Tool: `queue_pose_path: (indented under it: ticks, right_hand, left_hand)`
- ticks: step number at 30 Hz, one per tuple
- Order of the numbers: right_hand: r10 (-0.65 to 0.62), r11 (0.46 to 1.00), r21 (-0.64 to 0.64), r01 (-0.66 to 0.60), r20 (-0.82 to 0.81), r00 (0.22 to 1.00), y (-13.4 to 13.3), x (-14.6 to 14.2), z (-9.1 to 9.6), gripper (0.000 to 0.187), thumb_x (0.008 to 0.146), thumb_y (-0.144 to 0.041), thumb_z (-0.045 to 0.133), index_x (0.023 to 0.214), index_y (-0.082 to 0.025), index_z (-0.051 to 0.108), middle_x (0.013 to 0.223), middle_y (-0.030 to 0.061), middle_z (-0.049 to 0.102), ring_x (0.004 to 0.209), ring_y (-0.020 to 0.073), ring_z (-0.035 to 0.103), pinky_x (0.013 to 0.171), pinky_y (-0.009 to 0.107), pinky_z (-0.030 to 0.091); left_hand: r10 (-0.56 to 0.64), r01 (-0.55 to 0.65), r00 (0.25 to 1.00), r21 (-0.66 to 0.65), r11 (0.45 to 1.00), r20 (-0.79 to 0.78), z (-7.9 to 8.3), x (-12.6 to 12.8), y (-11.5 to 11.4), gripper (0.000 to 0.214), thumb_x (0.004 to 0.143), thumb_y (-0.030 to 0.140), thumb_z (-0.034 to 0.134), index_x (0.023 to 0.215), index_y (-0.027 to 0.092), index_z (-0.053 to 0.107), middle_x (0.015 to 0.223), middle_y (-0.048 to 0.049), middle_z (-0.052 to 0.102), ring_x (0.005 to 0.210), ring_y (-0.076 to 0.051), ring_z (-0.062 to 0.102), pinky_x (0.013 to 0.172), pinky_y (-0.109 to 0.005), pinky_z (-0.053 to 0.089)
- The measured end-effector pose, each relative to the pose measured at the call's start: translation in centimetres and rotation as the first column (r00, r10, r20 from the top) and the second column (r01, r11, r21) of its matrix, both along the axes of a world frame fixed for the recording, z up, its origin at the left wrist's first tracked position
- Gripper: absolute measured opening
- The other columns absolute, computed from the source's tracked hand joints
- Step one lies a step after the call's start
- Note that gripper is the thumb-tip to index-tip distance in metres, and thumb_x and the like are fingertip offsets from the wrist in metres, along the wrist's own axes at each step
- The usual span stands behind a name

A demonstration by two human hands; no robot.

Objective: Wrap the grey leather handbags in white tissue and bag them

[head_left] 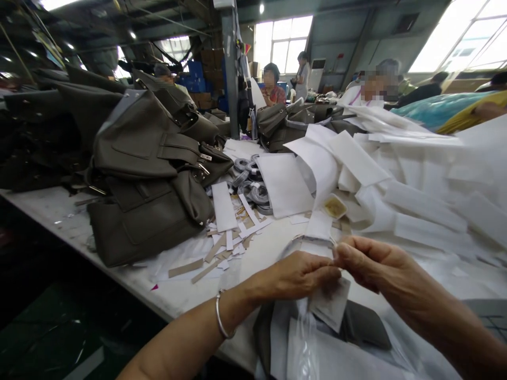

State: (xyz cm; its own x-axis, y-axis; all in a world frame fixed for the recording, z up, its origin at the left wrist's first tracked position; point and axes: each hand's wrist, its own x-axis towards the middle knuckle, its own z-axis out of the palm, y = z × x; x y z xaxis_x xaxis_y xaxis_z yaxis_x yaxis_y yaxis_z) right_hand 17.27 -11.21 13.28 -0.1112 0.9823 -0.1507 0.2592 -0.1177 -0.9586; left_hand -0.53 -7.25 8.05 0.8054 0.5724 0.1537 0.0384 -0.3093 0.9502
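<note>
My left hand [304, 274], with a silver bangle on the wrist, and my right hand [364, 258] meet over the table, fingertips pinched close together. What lies between the fingertips is too small and hidden to make out. A thin grey loop [315, 240] runs just behind the fingers. Directly under my left hand is a small pale flat packet [330, 306]; whether I hold it cannot be told. Below both hands lie a dark grey leather-like piece [366, 324], clear plastic film [304, 338] and white sheets [340, 359].
Dark grey handbags [146, 206] are heaped at the left. Paper and card scraps [225, 250], coiled grey straps [255, 190] and a white board [285, 184] lie ahead. White sheets [428, 195] pile up at the right. Beyond the table, a post [232, 68] stands and several people work.
</note>
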Motion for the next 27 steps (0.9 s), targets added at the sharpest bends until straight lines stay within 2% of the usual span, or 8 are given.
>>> queue_pose_path:
  ticks: [3, 6, 10, 13, 15, 17, 22, 27]
  right_hand:
    - [-0.040, 0.999, -0.036, 0.036, -0.112, 0.993, -0.3, 0.8, -1.2, 0.047, 0.076, -0.066, 0.067, 0.089, -0.021, 0.073, 0.078, 0.0065, 0.066, 0.072, 0.0198, 0.059, 0.065, 0.031, 0.052]
    - [-0.063, 0.987, -0.160, 0.016, -0.294, 0.954, -0.7, 0.5, -2.6, 0.042, 0.080, -0.060, 0.067, 0.102, -0.025, 0.072, 0.103, 0.0104, 0.071, 0.100, 0.0278, 0.063, 0.085, 0.040, 0.053]
    - [-0.156, 0.988, -0.052, 0.147, -0.343, 0.926, -0.2, 0.2, -2.8, 0.032, 0.073, -0.053, 0.077, 0.075, -0.024, 0.065, 0.073, 0.0038, 0.067, 0.071, 0.0189, 0.063, 0.066, 0.030, 0.055]
    - [-0.243, 0.970, -0.029, 0.243, -0.223, 0.944, 1.0, 1.2, -2.2, 0.037, 0.069, -0.055, 0.080, 0.078, -0.023, 0.063, 0.055, -0.0019, 0.056, 0.046, 0.0103, 0.048, 0.042, 0.021, 0.041]
    - [-0.198, 0.975, -0.117, 0.187, -0.085, 0.977, 2.0, 1.8, -2.4, 0.042, 0.070, -0.058, 0.077, 0.083, -0.021, 0.064, 0.052, -0.0026, 0.055, 0.039, 0.0075, 0.041, 0.036, 0.020, 0.033]
    - [-0.062, 0.963, -0.263, 0.063, 0.013, 0.998, 3.1, 1.9, -3.2, 0.044, 0.069, -0.056, 0.077, 0.089, -0.019, 0.064, 0.053, -0.0023, 0.058, 0.036, 0.0069, 0.041, 0.036, 0.020, 0.035]
    - [0.182, 0.825, -0.537, -0.177, -0.044, 0.982, 5.7, 0.4, -7.0, 0.033, 0.071, -0.034, 0.071, 0.099, -0.018, 0.065, 0.065, -0.0011, 0.066, 0.041, 0.0077, 0.050, 0.037, 0.018, 0.039]
    - [0.252, 0.719, -0.600, -0.351, -0.245, 0.936, 7.2, -1.5, -10.4, 0.018, 0.069, -0.027, 0.066, 0.083, -0.015, 0.066, 0.052, -0.0061, 0.053, 0.031, 0.0036, 0.035, 0.029, 0.015, 0.029]
  left_hand:
    - [0.075, -0.063, 0.996, 0.198, 0.978, -0.050, -1.0, 0.4, -0.3, 0.033, 0.099, 0.031, 0.041, 0.074, 0.019, 0.059, 0.068, -0.0006, 0.054, 0.068, -0.015, 0.053, 0.072, -0.026, 0.043]
    - [0.064, -0.052, 0.997, 0.280, 0.958, -0.034, -1.5, 0.5, -0.6, 0.029, 0.099, 0.029, 0.041, 0.084, 0.019, 0.064, 0.081, -0.0051, 0.064, 0.082, -0.019, 0.059, 0.086, -0.030, 0.045]
    - [0.001, -0.014, 0.996, 0.135, 0.991, 0.092, -1.4, -0.5, 0.1, 0.030, 0.098, 0.034, 0.046, 0.118, 0.020, 0.063, 0.123, -0.0103, 0.063, 0.115, -0.024, 0.057, 0.099, -0.034, 0.044]
    - [0.209, -0.210, 0.973, 0.001, 0.978, 0.098, -2.1, -2.5, 1.8, 0.039, 0.097, 0.038, 0.049, 0.131, 0.019, 0.054, 0.136, -0.0116, 0.055, 0.125, -0.025, 0.052, 0.102, -0.035, 0.043]
    - [0.436, -0.441, 0.896, -0.039, 0.897, -0.088, -3.5, -4.0, 3.0, 0.035, 0.096, 0.034, 0.048, 0.125, 0.018, 0.056, 0.125, -0.0113, 0.062, 0.115, -0.022, 0.059, 0.098, -0.034, 0.045]
    - [0.504, -0.529, 0.819, -0.022, 0.848, -0.274, -5.3, -4.9, 3.9, 0.023, 0.092, 0.026, 0.049, 0.107, 0.015, 0.063, 0.101, -0.0091, 0.069, 0.094, -0.020, 0.065, 0.088, -0.033, 0.049]
    - [0.343, -0.419, 0.874, -0.175, 0.891, -0.344, -8.5, -4.7, 4.1, 0.025, 0.087, 0.018, 0.042, 0.095, 0.014, 0.065, 0.068, -0.0013, 0.063, 0.056, -0.014, 0.062, 0.056, -0.024, 0.051]
    - [0.295, -0.382, 0.910, -0.308, 0.871, -0.293, -9.5, -3.6, 4.1, 0.035, 0.086, 0.019, 0.043, 0.115, 0.013, 0.062, 0.068, -0.0002, 0.061, 0.051, -0.011, 0.061, 0.050, -0.019, 0.049]
